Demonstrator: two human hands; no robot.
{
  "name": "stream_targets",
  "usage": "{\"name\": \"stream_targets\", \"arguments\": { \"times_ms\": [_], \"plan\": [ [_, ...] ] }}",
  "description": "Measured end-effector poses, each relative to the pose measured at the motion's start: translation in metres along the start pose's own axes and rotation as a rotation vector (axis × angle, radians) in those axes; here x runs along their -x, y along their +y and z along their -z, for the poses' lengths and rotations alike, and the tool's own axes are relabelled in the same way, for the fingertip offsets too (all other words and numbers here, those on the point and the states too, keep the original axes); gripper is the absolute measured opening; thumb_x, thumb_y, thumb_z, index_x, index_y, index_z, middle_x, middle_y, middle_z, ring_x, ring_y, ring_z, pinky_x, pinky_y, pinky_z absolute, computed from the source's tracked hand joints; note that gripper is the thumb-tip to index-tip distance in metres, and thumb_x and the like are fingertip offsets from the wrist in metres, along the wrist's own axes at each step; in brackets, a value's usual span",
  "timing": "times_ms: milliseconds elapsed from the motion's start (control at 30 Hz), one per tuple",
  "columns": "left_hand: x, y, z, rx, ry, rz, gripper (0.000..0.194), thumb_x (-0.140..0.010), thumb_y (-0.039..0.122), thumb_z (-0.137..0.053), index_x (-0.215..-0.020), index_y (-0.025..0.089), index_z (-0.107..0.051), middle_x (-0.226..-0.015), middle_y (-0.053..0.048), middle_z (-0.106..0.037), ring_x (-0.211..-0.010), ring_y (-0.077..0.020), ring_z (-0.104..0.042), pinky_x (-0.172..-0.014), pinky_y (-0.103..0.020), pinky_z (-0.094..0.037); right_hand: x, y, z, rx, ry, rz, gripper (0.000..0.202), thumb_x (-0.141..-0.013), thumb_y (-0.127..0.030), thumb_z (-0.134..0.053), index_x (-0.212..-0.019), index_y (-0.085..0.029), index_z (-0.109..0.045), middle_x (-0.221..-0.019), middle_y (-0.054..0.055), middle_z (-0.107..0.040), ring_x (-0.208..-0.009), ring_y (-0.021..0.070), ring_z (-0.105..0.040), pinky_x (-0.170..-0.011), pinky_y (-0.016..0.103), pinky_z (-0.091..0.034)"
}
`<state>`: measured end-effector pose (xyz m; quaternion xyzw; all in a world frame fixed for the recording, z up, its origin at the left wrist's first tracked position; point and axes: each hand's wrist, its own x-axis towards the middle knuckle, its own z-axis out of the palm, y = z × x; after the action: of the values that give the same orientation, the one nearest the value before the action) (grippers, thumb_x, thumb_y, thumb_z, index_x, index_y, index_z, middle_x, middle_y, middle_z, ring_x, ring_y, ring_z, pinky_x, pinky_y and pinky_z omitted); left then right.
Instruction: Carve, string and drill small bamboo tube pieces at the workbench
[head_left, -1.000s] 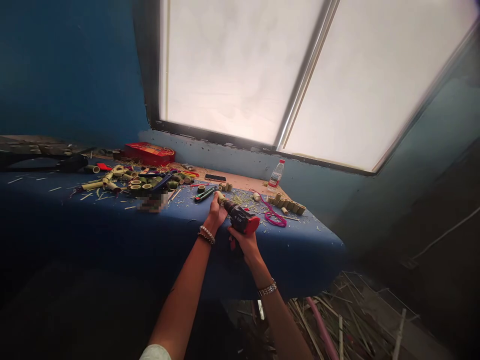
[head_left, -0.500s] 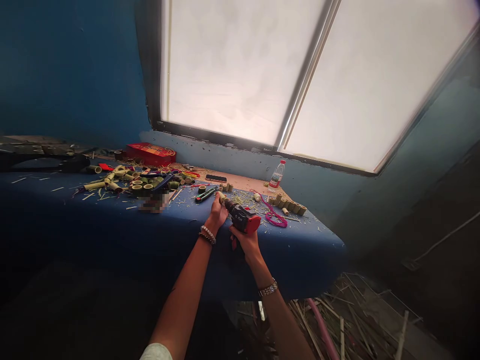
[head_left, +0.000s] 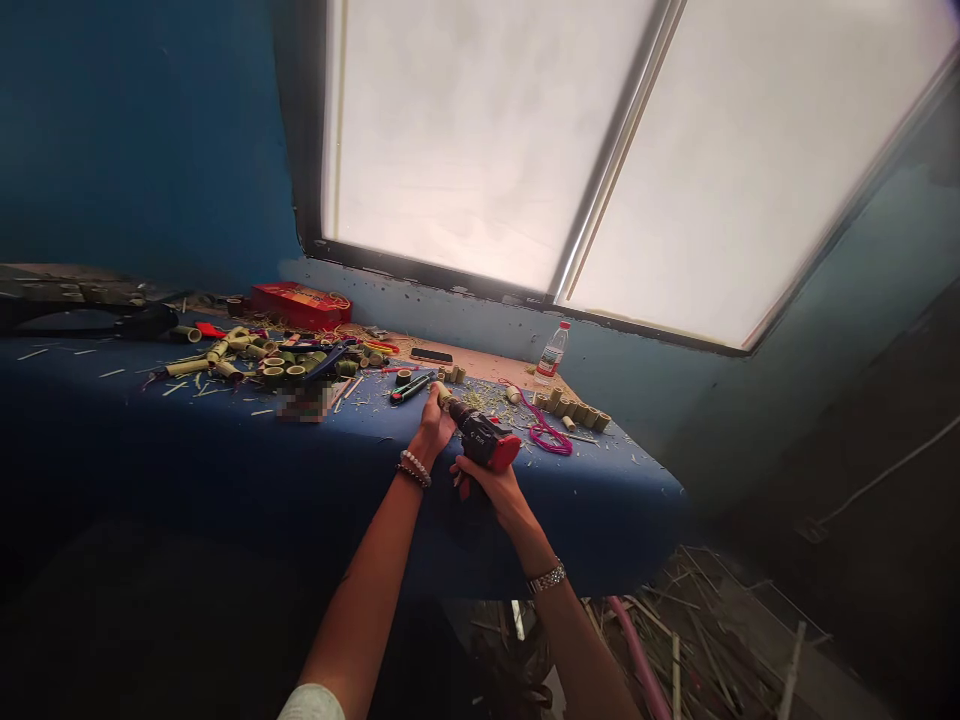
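Observation:
My right hand (head_left: pixel 487 482) is wrapped round the grip of a black and red cordless drill (head_left: pixel 484 437), which points away to the upper left. A short bamboo tube (head_left: pixel 442 394) is held in my left hand (head_left: pixel 435 423), right at the drill's front end. Whether the bit is inside the tube is too small to tell. Just beyond my left hand, a green and black utility knife (head_left: pixel 411 389) lies on the blue-covered table (head_left: pixel 360 450). A dark ring of bamboo (head_left: pixel 403 377) sits behind the knife.
Cut bamboo pieces (head_left: pixel 274 368) heap up on the left, before a red box (head_left: pixel 300 305). To the right lie a purple cord (head_left: pixel 551 437) and a row of bamboo tubes (head_left: pixel 577 410). A water bottle (head_left: pixel 551 353) and a phone (head_left: pixel 431 355) stand further back. Bamboo strips (head_left: pixel 705 640) litter the floor.
My right wrist has shifted slightly right and down, and its grip on the drill has turned a little. My left hand and the bamboo tube stay nearly in place.

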<state>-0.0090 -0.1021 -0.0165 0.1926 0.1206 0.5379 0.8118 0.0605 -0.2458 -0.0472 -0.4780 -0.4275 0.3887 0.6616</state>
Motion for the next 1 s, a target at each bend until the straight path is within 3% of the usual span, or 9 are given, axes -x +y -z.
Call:
{"name": "stream_targets", "arguments": {
  "times_ms": [133, 267, 600, 833, 1000],
  "plan": [
    [-0.0014, -0.0013, 0.0014, -0.008, -0.008, -0.015, 0.037, -0.108, 0.041, -0.042, -0.078, 0.02, -0.052, -0.067, 0.0, -0.054, -0.06, -0.0136, -0.052, -0.061, -0.024, -0.046, 0.0035, 0.0018, -0.0051, -0.076, 0.129, 0.05, 0.058, -0.055, -0.046, -0.095, -0.099, -0.017, -0.072, -0.083, 0.005, -0.078, -0.057, 0.021, -0.07, -0.056, 0.034, -0.058],
    [-0.0035, -0.0025, 0.0029, 0.0, -0.007, -0.021, 0.036, -0.107, 0.041, -0.043, -0.079, 0.021, -0.052, -0.068, 0.001, -0.055, -0.061, -0.0133, -0.053, -0.062, -0.024, -0.047, 0.0044, 0.0015, -0.0057, -0.088, 0.195, 0.026, 0.056, -0.054, -0.044, -0.096, -0.097, -0.015, -0.075, -0.081, 0.005, -0.077, -0.063, 0.0261, -0.074, -0.055, 0.034, -0.058],
    [-0.0037, -0.0016, 0.001, 0.022, 0.019, -0.013, 0.037, -0.108, 0.04, -0.043, -0.077, 0.02, -0.051, -0.064, 0.002, -0.052, -0.057, -0.0126, -0.05, -0.059, -0.024, -0.046, 0.0063, -0.002, -0.0058, -0.08, 0.134, 0.031, 0.048, -0.058, -0.039, -0.095, -0.094, -0.016, -0.076, -0.092, 0.006, -0.079, -0.066, 0.023, -0.075, -0.063, 0.034, -0.06],
    [-0.0038, -0.0015, 0.0005, 0.023, 0.044, -0.012, 0.037, -0.108, 0.04, -0.04, -0.079, 0.02, -0.052, -0.066, 0.001, -0.054, -0.059, -0.013, -0.052, -0.059, -0.025, -0.047, 0.0027, -0.001, -0.0017, -0.036, 0.199, 0.003, 0.05, -0.052, -0.038, -0.098, -0.091, -0.015, -0.077, -0.079, 0.004, -0.077, -0.064, 0.0248, -0.073, -0.059, 0.034, -0.058],
    [-0.0016, 0.0, -0.001, 0.015, 0.032, -0.006, 0.04, -0.108, 0.04, -0.04, -0.076, 0.02, -0.052, -0.064, 0.0, -0.052, -0.058, -0.0136, -0.051, -0.059, -0.025, -0.046, 0.0021, -0.0039, 0.0008, -0.066, 0.106, -0.041, 0.053, -0.052, -0.037, -0.098, -0.095, -0.017, -0.076, -0.085, 0.005, -0.078, -0.065, 0.0221, -0.071, -0.062, 0.035, -0.058]
  ]
}}
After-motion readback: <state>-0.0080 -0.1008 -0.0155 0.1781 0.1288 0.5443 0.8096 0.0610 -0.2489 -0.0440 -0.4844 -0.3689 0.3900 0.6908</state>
